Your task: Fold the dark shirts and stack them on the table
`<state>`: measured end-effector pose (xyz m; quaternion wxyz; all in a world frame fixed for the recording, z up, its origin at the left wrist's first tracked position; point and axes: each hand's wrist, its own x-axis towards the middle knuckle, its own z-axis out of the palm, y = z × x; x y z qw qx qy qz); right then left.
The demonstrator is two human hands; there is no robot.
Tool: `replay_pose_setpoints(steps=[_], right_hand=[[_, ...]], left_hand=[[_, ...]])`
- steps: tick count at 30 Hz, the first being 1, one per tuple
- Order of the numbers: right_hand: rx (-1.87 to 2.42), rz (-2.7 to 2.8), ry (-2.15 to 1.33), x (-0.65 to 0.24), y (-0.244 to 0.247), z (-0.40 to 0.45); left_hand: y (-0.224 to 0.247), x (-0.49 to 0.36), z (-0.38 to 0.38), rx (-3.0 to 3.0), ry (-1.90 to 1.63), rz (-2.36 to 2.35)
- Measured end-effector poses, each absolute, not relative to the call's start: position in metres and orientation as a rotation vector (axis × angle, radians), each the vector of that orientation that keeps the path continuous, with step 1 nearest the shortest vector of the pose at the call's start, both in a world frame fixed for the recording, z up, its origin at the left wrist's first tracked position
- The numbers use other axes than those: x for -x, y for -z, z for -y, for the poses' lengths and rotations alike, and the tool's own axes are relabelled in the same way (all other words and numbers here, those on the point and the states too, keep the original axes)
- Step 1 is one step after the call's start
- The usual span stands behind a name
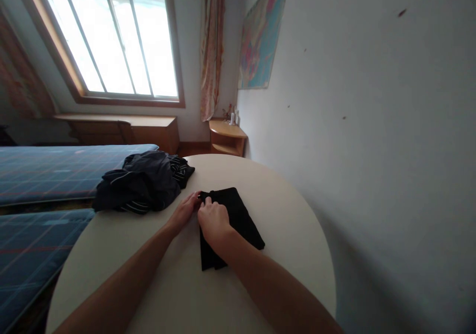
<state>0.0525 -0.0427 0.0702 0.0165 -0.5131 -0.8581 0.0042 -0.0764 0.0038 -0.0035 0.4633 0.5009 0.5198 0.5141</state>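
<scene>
Left hand (185, 211) and right hand (214, 220), grips unclear, touch black cloth (240, 215) inside table rim (320, 234).

The left arm (130, 267) is reaching up from the lower left of the frame, and the right arm (275, 280) is slanting in from the lower right. Both are bare and converging near the centre. The left hand (186, 210) is pointing its fingers up and rightward. The right hand (214, 220) is lying back up just beside it, its fingers partly bending.
</scene>
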Motion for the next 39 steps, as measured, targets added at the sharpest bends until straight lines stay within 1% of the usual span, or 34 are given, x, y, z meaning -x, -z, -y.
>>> replay_pose_setpoints(steps=[5,8,11,15,19,23,28,34,39], right_hand=[[1.506,2.63,-0.146,-0.062,-0.054,0.044],[1.314,2.589,-0.319,-0.084,-0.05,0.032],[1.02,2.535,-0.478,-0.115,-0.047,0.02],[0.869,2.469,-0.62,-0.154,-0.044,0.021],[0.788,2.651,-0.482,-0.169,-0.051,0.037],[0.737,2.801,-0.356,-0.161,-0.056,0.055],[0.787,2.921,-0.238,-0.153,-0.053,0.065],[0.81,2.875,-0.222,-0.155,-0.059,0.063],[0.937,2.618,-0.161,-0.146,-0.058,0.066]], left_hand=[[0.01,0.08,-0.01,-1.322,-1.227,-1.303],[0.016,0.08,-0.014,-1.376,-1.215,-1.229],[0.021,0.077,-0.016,-1.405,-1.226,-1.205],[0.024,0.072,-0.012,-1.442,-1.221,-1.261],[0.022,0.071,-0.007,-1.611,-1.198,-1.431],[0.02,0.073,-0.005,-1.756,-1.117,-1.586],[0.016,0.073,-0.005,-1.817,-1.144,-1.585],[0.014,0.073,-0.005,-1.81,-1.149,-1.551],[0.018,0.078,-0.011,-1.711,-1.161,-1.506]])
